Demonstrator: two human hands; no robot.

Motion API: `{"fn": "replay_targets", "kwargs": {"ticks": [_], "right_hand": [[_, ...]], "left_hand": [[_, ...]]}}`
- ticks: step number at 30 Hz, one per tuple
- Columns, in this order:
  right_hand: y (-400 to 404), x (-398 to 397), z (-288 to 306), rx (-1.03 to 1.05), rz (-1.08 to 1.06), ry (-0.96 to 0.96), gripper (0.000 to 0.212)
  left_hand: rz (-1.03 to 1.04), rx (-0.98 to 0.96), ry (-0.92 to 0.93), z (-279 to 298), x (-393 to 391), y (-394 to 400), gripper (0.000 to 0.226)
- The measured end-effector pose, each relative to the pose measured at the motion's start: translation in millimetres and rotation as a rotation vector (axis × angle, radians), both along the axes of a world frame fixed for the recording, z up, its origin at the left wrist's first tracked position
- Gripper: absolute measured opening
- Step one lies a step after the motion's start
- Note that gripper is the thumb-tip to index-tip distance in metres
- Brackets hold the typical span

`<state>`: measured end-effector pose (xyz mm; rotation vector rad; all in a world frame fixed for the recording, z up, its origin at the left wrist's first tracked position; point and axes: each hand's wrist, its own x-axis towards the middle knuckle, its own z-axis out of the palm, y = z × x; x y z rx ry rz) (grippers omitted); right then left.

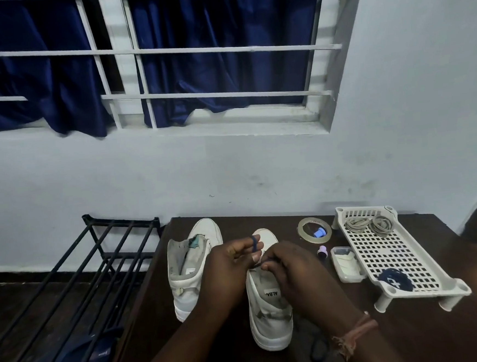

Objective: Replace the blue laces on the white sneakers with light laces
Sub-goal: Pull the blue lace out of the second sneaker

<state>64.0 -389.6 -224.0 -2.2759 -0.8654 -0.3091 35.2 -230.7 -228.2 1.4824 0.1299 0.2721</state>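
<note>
Two white sneakers stand on the dark table (415, 338), heels toward me. The left sneaker (187, 273) has no lace that I can see. Over the right sneaker (270, 315) both hands meet. A loop of blue lace (254, 244) runs around the fingers of my left hand (230, 270). My right hand (293, 273) pinches the lace at the sneaker's tongue. Two coiled light laces (369, 224) lie at the far end of a white perforated tray (394, 257). A bundled blue lace (395, 278) lies at the tray's near end.
A tape roll (302, 228) with a small blue cap inside, a small purple bottle (322, 252) and a shallow white box (347, 263) sit between sneakers and tray. A black metal rack (95, 266) stands left of the table. A dark object (319, 348) lies near my right wrist.
</note>
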Motion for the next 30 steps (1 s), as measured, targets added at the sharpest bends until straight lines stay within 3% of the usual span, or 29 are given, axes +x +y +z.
{"fn": "replay_targets", "kwargs": {"ticks": [5,9,12,17,20,25,28,30], "right_hand": [[-5.7,2.8,16.5,0.07,-0.048,-0.139,0.01],[-12.6,6.5,23.6,0.129,-0.065,-0.167,0.016],[-15.7,8.9,26.0,0.204,-0.073,-0.164,0.015],[-23.9,22.4,12.3,0.29,-0.11,-0.045,0.021],[-24.0,22.1,2.0,0.23,-0.06,0.043,0.03],[-14.5,23.0,-12.1,0.013,-0.034,0.053,0.024],[-5.9,19.8,-18.3,-0.162,-0.007,-0.027,0.024],[-3.4,17.9,-17.1,-0.222,-0.028,-0.091,0.028]], "left_hand": [[-0.13,0.315,-0.053,0.2,-0.8,-3.0,0.034],[-0.225,0.201,-0.028,-0.7,-2.7,-6.8,0.04],[-0.323,0.143,-0.044,-0.6,-2.8,-7.5,0.03],[-0.412,-0.238,0.004,-1.1,-2.4,-12.2,0.035],[-0.404,-0.449,0.008,1.0,-1.1,-14.3,0.027],[-0.22,-0.803,-0.027,4.2,8.8,-11.4,0.037],[-0.097,-0.784,-0.057,3.8,13.6,-7.6,0.034],[-0.02,-0.575,-0.058,0.6,15.1,-6.1,0.034]]}}
